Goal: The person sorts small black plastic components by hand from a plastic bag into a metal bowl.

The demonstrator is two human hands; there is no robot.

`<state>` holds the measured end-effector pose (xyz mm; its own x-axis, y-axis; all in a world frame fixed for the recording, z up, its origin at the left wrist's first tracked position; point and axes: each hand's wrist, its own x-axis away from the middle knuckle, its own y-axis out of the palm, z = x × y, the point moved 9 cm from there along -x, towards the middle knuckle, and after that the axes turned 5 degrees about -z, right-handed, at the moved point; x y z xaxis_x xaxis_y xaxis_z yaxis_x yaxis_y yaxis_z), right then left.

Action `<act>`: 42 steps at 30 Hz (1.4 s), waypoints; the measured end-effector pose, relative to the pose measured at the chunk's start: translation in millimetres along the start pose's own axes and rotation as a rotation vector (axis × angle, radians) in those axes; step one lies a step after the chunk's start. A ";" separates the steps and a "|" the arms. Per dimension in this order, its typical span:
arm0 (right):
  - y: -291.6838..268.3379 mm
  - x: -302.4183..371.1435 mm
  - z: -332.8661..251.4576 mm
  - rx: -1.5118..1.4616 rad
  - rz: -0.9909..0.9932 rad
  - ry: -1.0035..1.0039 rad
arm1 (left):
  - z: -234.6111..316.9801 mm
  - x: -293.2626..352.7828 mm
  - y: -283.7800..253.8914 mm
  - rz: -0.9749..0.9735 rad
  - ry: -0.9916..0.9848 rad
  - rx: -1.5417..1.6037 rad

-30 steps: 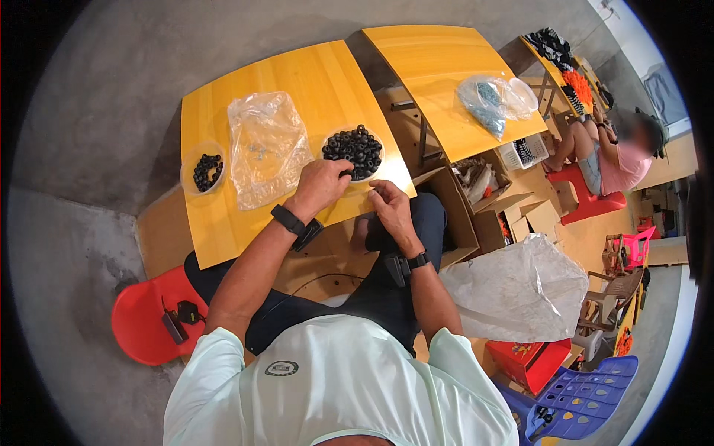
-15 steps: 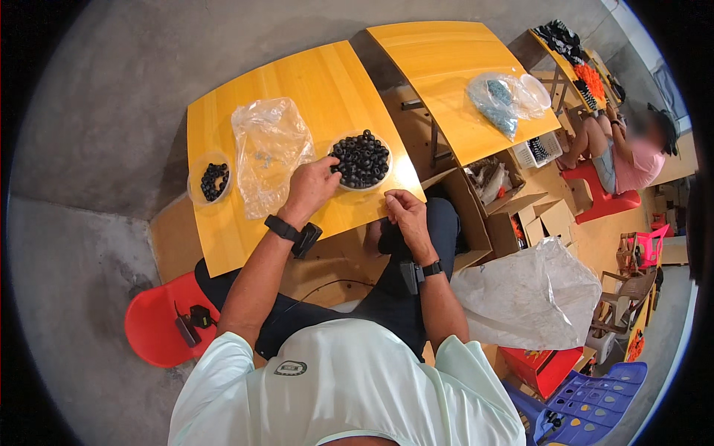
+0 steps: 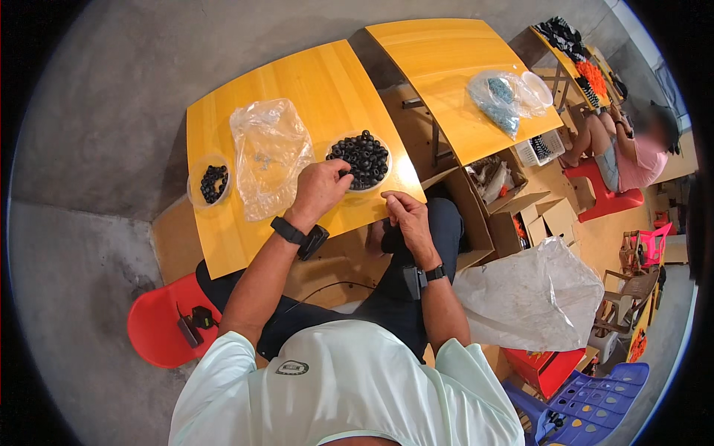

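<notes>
On the yellow table (image 3: 297, 82) stands a clear dish heaped with small black rings (image 3: 362, 157). My left hand (image 3: 320, 189) reaches over the table's near edge, fingertips touching the rings at the dish's near rim; whether it holds one I cannot tell. My right hand (image 3: 405, 219) hovers at the table's front right corner with fingers curled together, and anything pinched in it is too small to see. A crumpled clear plastic bag (image 3: 268, 152) lies left of the dish. Further left sits a small clear dish with a few black rings (image 3: 212, 182).
A second yellow table (image 3: 446, 67) stands to the right with clear bags of bluish parts (image 3: 506, 97). Open cardboard boxes (image 3: 506, 201) and a large white sack (image 3: 535, 297) lie at my right. Another person (image 3: 632, 149) sits on a red stool far right. A red stool (image 3: 160, 327) is behind-left.
My left hand has stayed at the near rim of the dish of black rings. My right hand has shifted slightly along the table's front edge. The view has tilted a little.
</notes>
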<state>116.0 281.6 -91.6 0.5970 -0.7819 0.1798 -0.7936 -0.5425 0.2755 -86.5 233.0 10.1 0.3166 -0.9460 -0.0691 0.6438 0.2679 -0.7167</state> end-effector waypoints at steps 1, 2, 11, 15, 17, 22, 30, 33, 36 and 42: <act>2.0 -0.3 -1.4 0.026 -0.011 0.000 | 5.7 -0.7 2.3 -0.007 0.014 -0.053; 4.0 -0.4 -2.9 0.052 -0.021 0.000 | 8.2 -1.7 5.0 -0.007 0.014 -0.052; 5.3 5.2 -6.5 0.067 -0.019 0.015 | 13.4 -11.4 16.1 0.052 0.050 -0.205; 10.5 5.2 -5.0 0.030 -0.059 0.023 | 3.1 -12.4 16.2 0.008 0.058 -0.143; 16.6 3.4 -3.6 -0.103 -0.110 0.013 | -5.1 -11.4 14.2 0.017 0.037 -0.106; 13.4 10.5 -1.2 -0.127 -0.128 0.077 | 2.1 -3.2 3.2 0.146 0.035 0.158; 12.2 9.1 -0.2 -0.081 -0.131 0.064 | -145.6 60.9 -34.6 0.252 -0.306 0.729; 16.6 7.9 -1.1 -0.058 -0.144 0.071 | -189.9 74.0 -72.5 0.313 -0.397 0.379; 16.3 7.7 0.9 -0.036 -0.147 0.091 | -163.6 56.4 -84.0 0.259 -0.281 0.115; 19.1 9.2 3.2 -0.031 -0.154 0.121 | -145.1 13.5 -73.1 0.254 -0.139 -0.161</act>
<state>105.9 263.1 -87.7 0.7225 -0.6467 0.2446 -0.6887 -0.6418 0.3372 -230.4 174.2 -39.2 0.5517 -0.8161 -0.1722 0.4176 0.4490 -0.7899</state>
